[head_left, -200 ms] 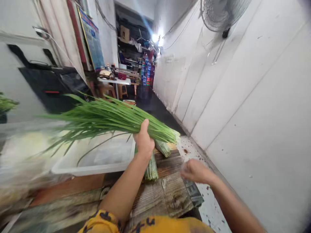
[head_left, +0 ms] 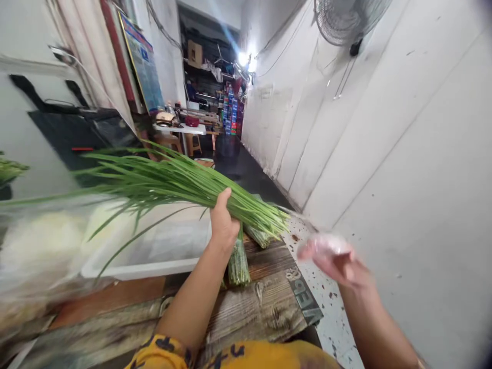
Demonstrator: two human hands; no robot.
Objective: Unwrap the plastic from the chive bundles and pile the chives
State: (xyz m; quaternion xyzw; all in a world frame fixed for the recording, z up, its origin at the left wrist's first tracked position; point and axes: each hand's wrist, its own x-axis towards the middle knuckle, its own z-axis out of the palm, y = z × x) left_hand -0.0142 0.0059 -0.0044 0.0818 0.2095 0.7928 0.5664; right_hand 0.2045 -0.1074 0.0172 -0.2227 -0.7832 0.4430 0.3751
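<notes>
My left hand (head_left: 224, 220) is closed around a bunch of garlic chives (head_left: 184, 179), thumb on top. The green leaves fan out to the left, and the pale cut ends point right. A thin see-through plastic strip (head_left: 298, 212) runs from the cut ends toward my right hand (head_left: 338, 261). That hand is blurred by motion, with its fingers curled around what looks like the strip's clear, shiny plastic. Under the held bunch, two more chive bundles (head_left: 239, 264) lie on the wood-patterned table (head_left: 269, 307), their ends wrapped in clear film.
A white plastic tray (head_left: 142, 269) sits behind my left arm. Left of it are clear bags with pale contents (head_left: 46, 236), blurred. A white wall (head_left: 384, 169) runs along the right, with a fan (head_left: 348, 20) mounted high. Farther back stands a small white table (head_left: 184, 129).
My right hand has moved right and slightly up, away from the cut ends, and turned, with the clear strip stretched between. The left hand still grips the chives; their leaves have shifted a little.
</notes>
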